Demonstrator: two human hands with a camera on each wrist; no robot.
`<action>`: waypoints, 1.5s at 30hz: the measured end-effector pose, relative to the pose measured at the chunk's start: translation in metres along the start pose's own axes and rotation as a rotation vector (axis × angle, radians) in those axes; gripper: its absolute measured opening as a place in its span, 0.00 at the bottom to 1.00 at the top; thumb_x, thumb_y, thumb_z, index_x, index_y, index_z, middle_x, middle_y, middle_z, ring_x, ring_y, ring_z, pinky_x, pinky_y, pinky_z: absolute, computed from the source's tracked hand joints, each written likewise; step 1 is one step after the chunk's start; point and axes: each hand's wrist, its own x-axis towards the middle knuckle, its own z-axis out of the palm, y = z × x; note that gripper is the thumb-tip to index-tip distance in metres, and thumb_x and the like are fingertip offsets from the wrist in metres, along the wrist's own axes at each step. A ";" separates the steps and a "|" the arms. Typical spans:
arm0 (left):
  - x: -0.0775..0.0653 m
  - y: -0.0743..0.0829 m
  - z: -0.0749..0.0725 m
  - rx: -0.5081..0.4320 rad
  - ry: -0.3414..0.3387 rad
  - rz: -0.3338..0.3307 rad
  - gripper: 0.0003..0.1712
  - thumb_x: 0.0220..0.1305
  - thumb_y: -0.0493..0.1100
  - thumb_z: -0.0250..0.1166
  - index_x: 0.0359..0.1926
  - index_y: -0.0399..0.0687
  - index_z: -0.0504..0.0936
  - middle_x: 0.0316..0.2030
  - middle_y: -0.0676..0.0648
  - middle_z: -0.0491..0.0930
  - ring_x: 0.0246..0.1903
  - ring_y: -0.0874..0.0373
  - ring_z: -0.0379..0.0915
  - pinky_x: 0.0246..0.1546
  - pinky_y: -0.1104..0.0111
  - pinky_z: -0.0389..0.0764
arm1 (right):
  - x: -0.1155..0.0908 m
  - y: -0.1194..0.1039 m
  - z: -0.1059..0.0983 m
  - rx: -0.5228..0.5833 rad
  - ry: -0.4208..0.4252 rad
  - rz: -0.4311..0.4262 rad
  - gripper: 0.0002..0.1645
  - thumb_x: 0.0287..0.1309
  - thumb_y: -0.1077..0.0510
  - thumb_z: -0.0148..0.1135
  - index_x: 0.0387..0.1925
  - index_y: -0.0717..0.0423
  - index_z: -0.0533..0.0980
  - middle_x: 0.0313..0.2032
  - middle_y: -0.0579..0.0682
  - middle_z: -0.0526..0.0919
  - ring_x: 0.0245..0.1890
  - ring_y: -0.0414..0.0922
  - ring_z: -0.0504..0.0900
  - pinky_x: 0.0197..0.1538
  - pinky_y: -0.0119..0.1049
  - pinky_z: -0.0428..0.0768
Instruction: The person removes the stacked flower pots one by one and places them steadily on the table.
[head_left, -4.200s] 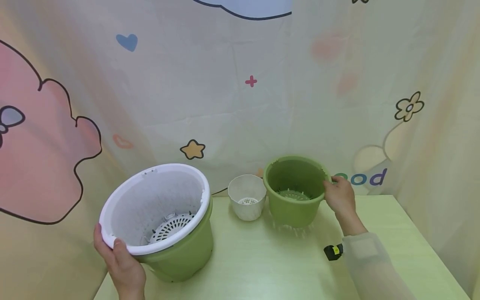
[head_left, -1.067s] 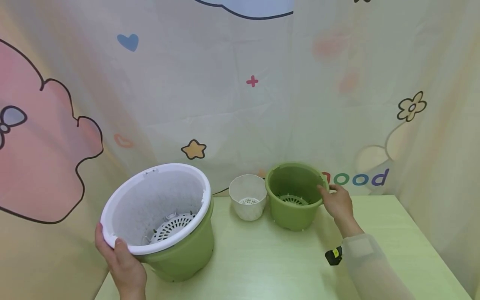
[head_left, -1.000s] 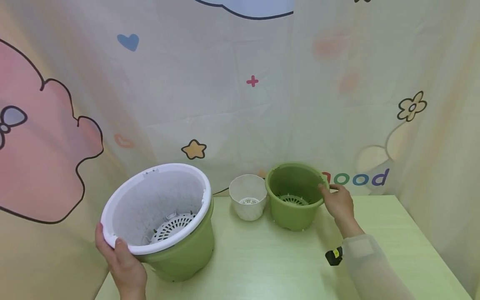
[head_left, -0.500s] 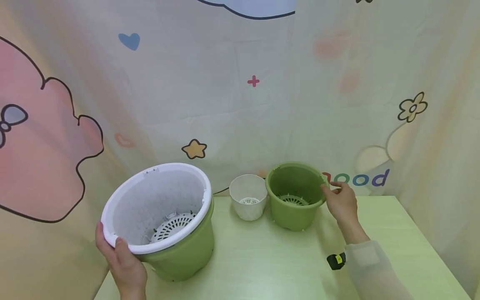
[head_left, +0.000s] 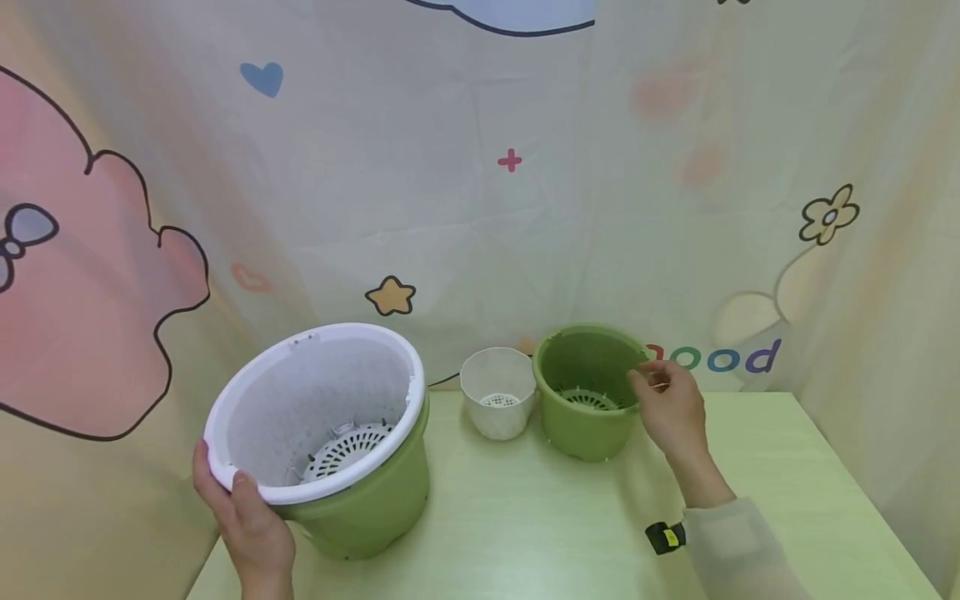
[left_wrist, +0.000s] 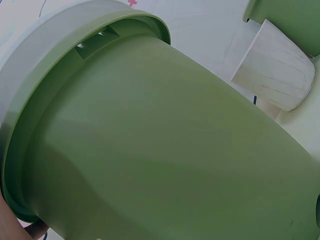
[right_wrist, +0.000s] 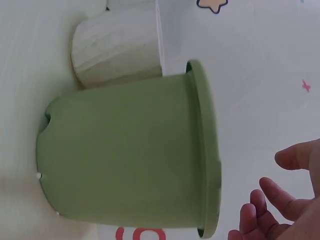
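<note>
My left hand (head_left: 253,533) grips the near left rim of a large white flower pot (head_left: 307,400) nested in a large green flower pot (head_left: 382,512). Its thumb lies over the rim. The stack leans, its mouth tipped up to the left; in the left wrist view the green wall (left_wrist: 165,130) hides most of that hand. On the right, a smaller green flower pot (head_left: 588,433) stands upright on the table. My right hand (head_left: 675,421) is beside its rim; the right wrist view shows the fingers (right_wrist: 280,197) loosely bent, apart from the pot and holding nothing.
A small white pot (head_left: 487,417) with a perforated bottom stands against the smaller green pot's left side. The light green table (head_left: 525,533) ends at a printed curtain (head_left: 450,208) behind. A small black object with a yellow patch (head_left: 663,537) is by the right sleeve.
Earlier the smaller green pot was slightly raised and tilted in my right hand; it has come down onto the table. The right hand has let go of its rim. The left hand keeps its hold.
</note>
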 end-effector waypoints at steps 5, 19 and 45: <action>0.001 -0.002 -0.001 0.000 0.003 -0.006 0.34 0.76 0.43 0.41 0.81 0.63 0.54 0.78 0.45 0.61 0.69 0.57 0.62 0.71 0.77 0.58 | -0.015 -0.017 0.011 0.008 -0.056 -0.082 0.25 0.75 0.44 0.57 0.59 0.57 0.77 0.48 0.56 0.80 0.46 0.49 0.76 0.44 0.39 0.74; 0.000 -0.001 -0.001 0.017 -0.006 -0.006 0.34 0.76 0.44 0.40 0.81 0.65 0.54 0.79 0.46 0.60 0.70 0.55 0.61 0.71 0.77 0.58 | -0.043 -0.062 0.062 0.119 -0.241 -0.198 0.14 0.70 0.52 0.64 0.51 0.53 0.81 0.41 0.51 0.82 0.42 0.45 0.78 0.48 0.36 0.75; 0.004 -0.012 -0.006 0.079 0.019 0.076 0.33 0.79 0.37 0.39 0.82 0.53 0.54 0.80 0.44 0.59 0.76 0.66 0.54 0.74 0.81 0.54 | -0.074 -0.165 0.165 0.237 -0.619 -0.157 0.36 0.71 0.47 0.62 0.72 0.60 0.66 0.24 0.50 0.82 0.20 0.50 0.80 0.23 0.33 0.74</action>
